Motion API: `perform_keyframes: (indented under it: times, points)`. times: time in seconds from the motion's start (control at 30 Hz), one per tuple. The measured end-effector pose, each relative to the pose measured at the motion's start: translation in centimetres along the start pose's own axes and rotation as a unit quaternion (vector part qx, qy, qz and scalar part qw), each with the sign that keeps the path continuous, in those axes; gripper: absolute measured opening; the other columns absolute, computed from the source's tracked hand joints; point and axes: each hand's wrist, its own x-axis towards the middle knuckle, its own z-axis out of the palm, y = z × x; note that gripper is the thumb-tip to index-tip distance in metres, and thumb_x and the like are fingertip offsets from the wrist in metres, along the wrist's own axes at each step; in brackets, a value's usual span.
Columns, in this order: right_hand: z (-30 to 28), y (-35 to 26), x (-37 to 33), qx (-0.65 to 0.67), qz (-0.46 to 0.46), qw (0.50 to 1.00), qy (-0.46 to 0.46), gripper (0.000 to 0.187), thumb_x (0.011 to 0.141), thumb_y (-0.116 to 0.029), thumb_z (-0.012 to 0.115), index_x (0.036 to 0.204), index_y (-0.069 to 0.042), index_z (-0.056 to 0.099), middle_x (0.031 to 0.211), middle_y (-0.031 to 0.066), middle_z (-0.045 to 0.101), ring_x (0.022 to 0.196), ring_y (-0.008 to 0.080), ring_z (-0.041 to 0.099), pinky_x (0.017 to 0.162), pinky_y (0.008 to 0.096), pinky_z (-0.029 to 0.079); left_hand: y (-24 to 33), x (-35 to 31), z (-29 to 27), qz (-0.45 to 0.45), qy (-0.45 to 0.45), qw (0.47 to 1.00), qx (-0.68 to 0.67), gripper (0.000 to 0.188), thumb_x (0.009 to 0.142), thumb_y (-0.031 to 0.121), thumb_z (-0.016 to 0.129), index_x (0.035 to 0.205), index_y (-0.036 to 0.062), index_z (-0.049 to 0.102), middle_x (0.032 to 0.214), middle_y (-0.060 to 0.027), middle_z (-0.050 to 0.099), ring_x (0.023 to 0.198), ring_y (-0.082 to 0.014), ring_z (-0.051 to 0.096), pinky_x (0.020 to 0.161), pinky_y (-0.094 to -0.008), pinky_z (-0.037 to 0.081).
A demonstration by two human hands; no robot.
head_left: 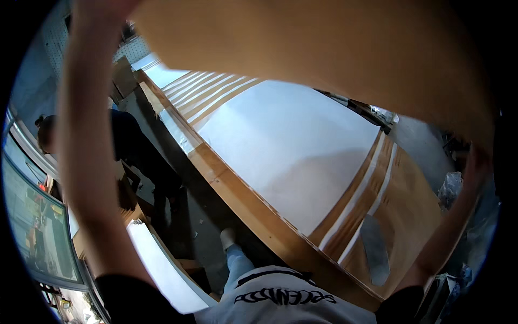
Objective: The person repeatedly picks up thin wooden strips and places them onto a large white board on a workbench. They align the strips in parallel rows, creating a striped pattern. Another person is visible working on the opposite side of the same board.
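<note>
A large brown cardboard sheet (324, 43) is raised high before me and covers the top of the view. My left hand (105, 8), partly cut off by the upper edge, grips its left side. On the right, my right hand (477, 168) holds the sheet's other end; its fingers are blurred. Below the sheet, a broad white sheet (286, 146) lies on a long wooden-edged table (243, 202). Brown pieces with white stripes (216, 89) lie beyond it. Nearer me, a grey rounded flat plate (374, 251) rests on brown board.
A person in dark clothes (137, 146) bends at the left, across a dark floor strip. White sheets (162, 264) are stacked at lower left, by a glass-paned frame (40, 227). Clear plastic wrap (450, 189) lies beyond the table's right side.
</note>
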Motion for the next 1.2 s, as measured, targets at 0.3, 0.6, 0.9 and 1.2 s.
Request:
perform_keyframes:
  times: [0.3,0.6,0.9,1.2]
  points:
    - [5.5,9.0,-27.1,-0.304,0.175,0.873,0.341,0.039,0.074,-0.042,0.058,0.097,-0.010,0.056,0.062,-0.0019,0.042,0.054,0.0066,0.039,0.046,0.0194,0.031,-23.7,-21.3,-14.0,-0.463,0.261,0.827,-0.182,0.043,0.081,0.028,0.055,0.116,0.0062,0.042,0.112,-0.0067,0.049,0.109,-0.0203,0.042,0.095,-0.0355,0.030]
    - [8.6,23.6,-42.8,-0.197,0.268,0.827,0.453,0.031,0.083,-0.032,0.052,0.103,-0.009,0.048,0.092,0.0035,0.052,0.072,0.0141,0.049,0.054,0.0260,0.041,-40.6,-41.5,-18.4,-0.712,0.171,0.647,-0.213,0.048,0.079,0.027,0.057,0.116,-0.0002,0.043,0.113,-0.0076,0.050,0.103,-0.0192,0.046,0.089,-0.0318,0.034]
    - [4.7,26.2,-45.7,-0.168,0.311,0.830,0.431,0.035,0.083,-0.030,0.051,0.110,-0.009,0.045,0.107,0.0049,0.048,0.095,0.0165,0.047,0.076,0.0297,0.040,-41.3,-47.0,-17.8,-0.669,0.234,0.680,-0.190,0.039,0.076,0.017,0.059,0.108,-0.0025,0.048,0.101,-0.0072,0.053,0.093,-0.0175,0.049,0.082,-0.0293,0.039]
    - [5.8,26.0,-44.7,-0.198,0.350,0.796,0.452,0.034,0.085,-0.027,0.049,0.114,-0.010,0.042,0.110,0.0032,0.046,0.100,0.0163,0.044,0.079,0.0304,0.038,-41.1,-48.7,-17.7,-0.651,0.317,0.642,-0.252,0.036,0.075,0.010,0.061,0.107,-0.0025,0.049,0.103,-0.0058,0.052,0.095,-0.0163,0.049,0.083,-0.0272,0.038]
